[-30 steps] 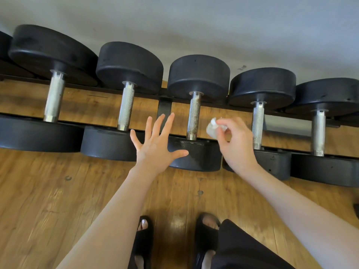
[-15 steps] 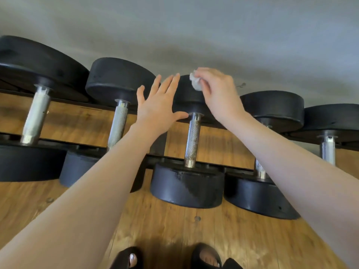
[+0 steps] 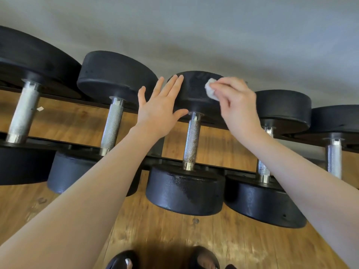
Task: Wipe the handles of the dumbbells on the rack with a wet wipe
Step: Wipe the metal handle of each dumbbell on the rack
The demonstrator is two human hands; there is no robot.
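Several black dumbbells with knurled steel handles lie side by side on a low rack [image 3: 155,150]. My right hand [image 3: 237,105] pinches a crumpled white wet wipe [image 3: 210,90] and holds it against the far head [image 3: 194,90] of the middle dumbbell. That dumbbell's handle [image 3: 191,140] is speckled and bare below my hands. My left hand [image 3: 159,111] is spread flat, its fingertips on the left side of the same head. The handle of the dumbbell to the right [image 3: 263,166] is partly hidden by my right forearm.
A grey wall [image 3: 194,32] rises right behind the rack. Wooden floor [image 3: 155,233] lies in front, with my sandalled feet [image 3: 124,261] at the bottom edge. Larger dumbbells [image 3: 112,125] sit at the left, another [image 3: 333,160] at the right.
Both hands rose from the handle level to the middle dumbbell's far head. The right hand with the wipe then slid right and down across that head, while the view came closer.
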